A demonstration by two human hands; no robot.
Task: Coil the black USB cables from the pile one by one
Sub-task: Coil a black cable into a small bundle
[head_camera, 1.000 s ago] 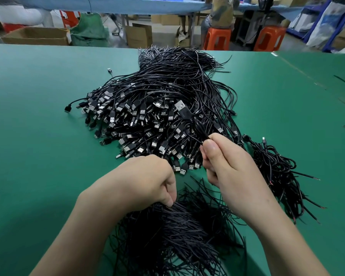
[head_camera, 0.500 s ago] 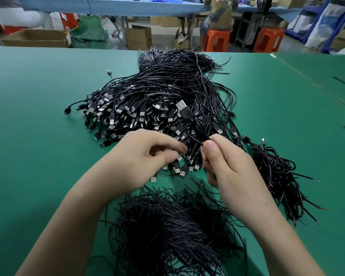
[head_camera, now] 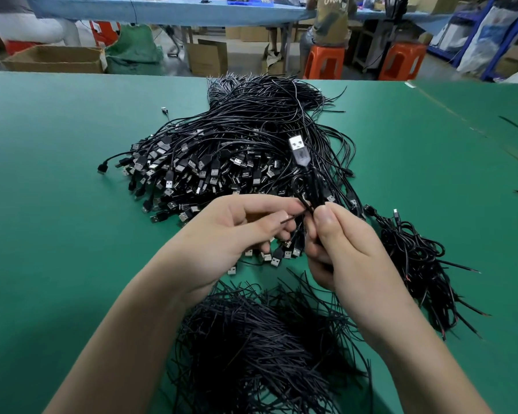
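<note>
USB cable (head_camera: 300,155) in right hand (head_camera: 350,252), black tie (head_camera: 293,217) in left hand (head_camera: 237,231)

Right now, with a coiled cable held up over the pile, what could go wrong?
The right hand grips the coiled cable only at its lower end, so the loops might spring open. The left hand pinches a short black strand; it could slip and drop among the loose strands below. The coil is held over the pile, so it may snag other cables.
</note>
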